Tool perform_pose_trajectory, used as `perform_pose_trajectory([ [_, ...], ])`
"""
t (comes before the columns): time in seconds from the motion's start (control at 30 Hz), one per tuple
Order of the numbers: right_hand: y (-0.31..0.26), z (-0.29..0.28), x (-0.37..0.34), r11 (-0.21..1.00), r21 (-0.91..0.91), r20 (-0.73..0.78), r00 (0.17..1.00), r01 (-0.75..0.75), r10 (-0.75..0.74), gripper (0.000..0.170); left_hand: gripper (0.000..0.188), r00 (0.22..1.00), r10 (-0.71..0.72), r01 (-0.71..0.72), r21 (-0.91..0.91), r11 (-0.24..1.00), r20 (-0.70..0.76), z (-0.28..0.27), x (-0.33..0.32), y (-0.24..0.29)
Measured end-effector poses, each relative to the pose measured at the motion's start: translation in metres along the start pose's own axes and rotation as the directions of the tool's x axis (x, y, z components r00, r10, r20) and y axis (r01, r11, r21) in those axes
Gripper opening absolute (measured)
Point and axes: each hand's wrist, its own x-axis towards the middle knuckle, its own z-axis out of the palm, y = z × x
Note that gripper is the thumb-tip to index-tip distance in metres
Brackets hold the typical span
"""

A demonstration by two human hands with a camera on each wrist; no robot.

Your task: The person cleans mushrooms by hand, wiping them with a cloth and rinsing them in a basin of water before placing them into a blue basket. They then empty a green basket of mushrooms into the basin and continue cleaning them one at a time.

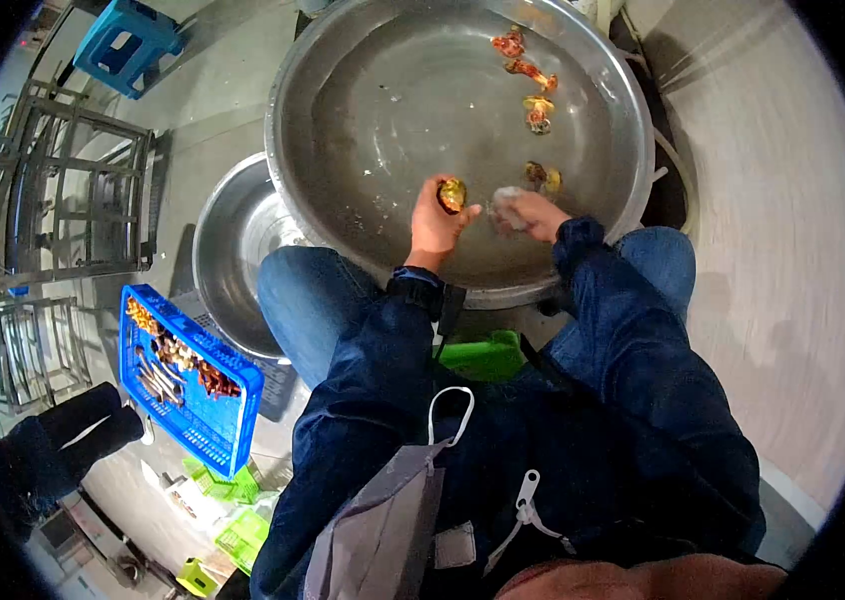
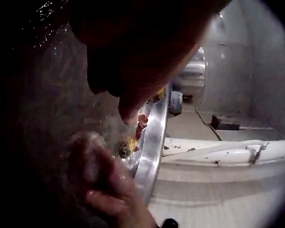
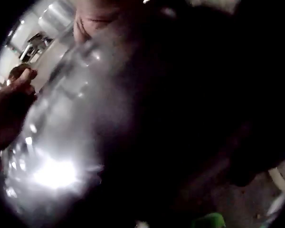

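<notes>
My left hand (image 1: 433, 228) holds a yellow-brown mushroom (image 1: 453, 194) over the near part of a large metal basin (image 1: 288, 150) in the head view. To its right, my right hand (image 1: 543, 214) grips a whitish, wet-looking wad (image 1: 510, 203), blurred, so I cannot tell whether it is cloth or sponge. A gap separates the two hands. Several red and yellow mushrooms (image 1: 539, 113) lie along the basin's right side; a dark-and-yellow piece (image 1: 544, 177) is just beyond the right hand. In the left wrist view, the right hand (image 2: 111, 185) with the wad appears below.
A smaller metal bowl (image 1: 205, 240) stands left of the basin. Beside it is a blue basket (image 1: 251, 400) holding sorted mushroom pieces. A blue stool (image 1: 123, 50) and metal racks (image 1: 83, 215) stand farther left. A pale hose (image 1: 688, 185) curves by the basin's right side.
</notes>
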Motion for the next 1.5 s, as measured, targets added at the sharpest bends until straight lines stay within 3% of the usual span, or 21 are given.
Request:
perform_pose_trajectory([
  [0.07,-0.061,0.058,-0.038,0.796,0.605,0.043,0.997,0.019,-0.057,0.034,0.061,0.994,-0.012,0.031,0.18,0.983,-0.107,0.004,0.003,-0.007],
  [0.13,-0.091,0.099,-0.06,0.922,0.067,0.0,0.924,0.381,-0.382,0.03,0.054,0.989,-0.147,0.146,0.071,0.987,0.001,0.003,0.007,-0.004],
  [0.17,-0.1,0.118,-0.079,0.731,-0.273,-0.029,0.755,0.625,-0.656,0.029,0.045,0.996,-0.085,0.085,0.037,0.996,-0.004,0.009,0.006,-0.017],
  [0.2,-0.103,0.131,-0.092,0.393,-0.577,0.055,0.514,0.716,-0.856,0.029,0.039,1.0,-0.02,0.02,0.036,0.999,-0.015,0.006,-0.002,-0.008],
  [0.23,-0.098,0.135,-0.091,0.117,-0.825,0.097,0.343,0.553,-0.934,0.026,0.036,0.989,0.147,-0.147,0.077,0.986,-0.003,0.014,-0.002,-0.015],
  [0.27,-0.101,0.134,-0.093,0.331,-0.752,-0.021,0.481,0.57,-0.876,0.025,0.033,0.951,0.308,-0.308,0.115,0.944,0.015,0.021,-0.003,-0.02],
  [0.33,-0.106,0.127,-0.091,0.71,-0.502,-0.192,0.737,0.494,-0.648,0.024,0.034,0.95,0.312,-0.311,0.077,0.947,-0.008,0.007,-0.019,0.034],
  [0.47,-0.097,0.103,-0.077,0.901,0.213,-0.157,0.924,0.377,-0.349,0.029,0.036,0.97,0.239,-0.241,0.194,0.951,0.036,0.008,-0.022,0.037],
  [0.53,-0.093,0.113,-0.093,0.814,-0.197,-0.146,0.805,0.546,-0.576,0.033,0.035,0.982,0.18,-0.189,0.235,0.954,0.06,0.009,-0.021,0.027],
  [0.6,-0.088,0.117,-0.101,0.537,-0.578,0.005,0.661,0.614,-0.75,0.034,0.031,0.978,0.208,-0.206,0.25,0.946,0.019,0.014,-0.019,0.018],
  [0.73,-0.089,0.091,-0.071,0.827,-0.377,-0.209,0.832,0.417,-0.514,0.032,0.027,0.932,0.359,-0.36,0.281,0.89,0.057,0.012,-0.028,0.039],
  [0.77,-0.086,0.091,-0.074,0.882,-0.105,-0.217,0.855,0.459,-0.471,0.033,0.027,0.94,0.339,-0.335,0.284,0.898,0.039,0.01,-0.028,0.04],
  [0.87,-0.11,0.1,-0.102,0.928,0.015,-0.127,0.921,0.373,-0.368,0.034,0.029,0.939,0.342,-0.313,0.365,0.877,-0.018,0.003,-0.017,0.036],
  [0.9,-0.11,0.105,-0.105,0.93,-0.118,-0.063,0.932,0.348,-0.357,0.036,0.03,0.965,0.262,-0.246,0.394,0.886,0.012,0.001,-0.016,0.033],
  [0.93,-0.096,0.114,-0.092,0.745,-0.277,-0.091,0.755,0.607,-0.649,0.036,0.03,0.958,0.287,-0.269,0.417,0.868,0.02,0.003,-0.016,0.031],
  [1.0,-0.086,0.104,-0.076,0.717,-0.488,-0.127,0.772,0.498,-0.622,0.032,0.031,0.943,0.329,-0.316,0.464,0.828,0.054,0.008,-0.02,0.026],
  [1.1,-0.085,0.091,-0.058,0.752,-0.535,-0.186,0.814,0.385,-0.55,0.031,0.033,0.936,0.349,-0.334,0.437,0.835,0.049,0.01,-0.019,0.025],
  [1.2,-0.064,0.059,-0.024,0.985,-0.059,-0.267,0.948,0.161,-0.171,0.033,0.036,0.957,0.291,-0.268,0.338,0.902,-0.019,0.005,-0.013,0.04],
  [1.33,-0.023,0.027,0.004,0.897,-0.378,-0.431,0.814,0.23,-0.39,0.036,0.051,0.983,0.143,-0.133,0.092,0.987,-0.112,0.001,-0.004,0.036],
  [1.4,-0.02,0.028,0.009,0.968,-0.243,-0.322,0.936,0.064,-0.143,0.036,0.055,0.998,-0.002,-0.006,-0.123,0.992,-0.062,0.004,0.0,0.028],
  [1.5,-0.026,0.029,-0.011,0.969,-0.078,-0.111,0.968,-0.234,0.225,0.035,0.061,0.988,-0.151,0.152,0.036,0.988,-0.023,0.012,0.006,-0.001],
])
